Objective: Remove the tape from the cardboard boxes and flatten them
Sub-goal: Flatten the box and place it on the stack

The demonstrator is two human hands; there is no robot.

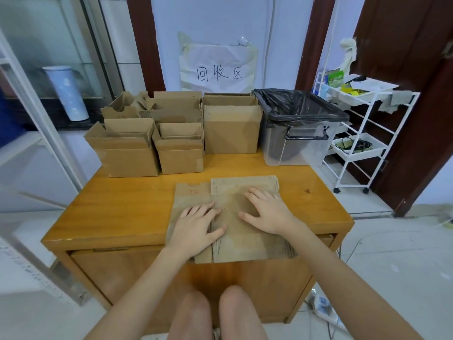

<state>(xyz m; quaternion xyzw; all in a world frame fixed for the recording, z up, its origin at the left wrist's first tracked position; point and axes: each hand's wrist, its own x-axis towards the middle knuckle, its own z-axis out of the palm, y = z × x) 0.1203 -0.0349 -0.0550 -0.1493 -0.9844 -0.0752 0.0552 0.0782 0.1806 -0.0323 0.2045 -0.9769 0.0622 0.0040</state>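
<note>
Both hands, left hand (196, 225) and right hand (266, 212), press spread-fingered on the flattened box (235, 239) at the table's (122, 204) near edge; light, stiff cardboard, best gripped by its edges.

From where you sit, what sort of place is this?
Probably a home recycling corner: a handwritten paper sign on the wall, cardboard boxes on a wooden table, and a bag-lined clear bin.

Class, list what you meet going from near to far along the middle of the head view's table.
Flattened box under the left hand and right hand → bare table → upright tall box → paper sign.
</note>
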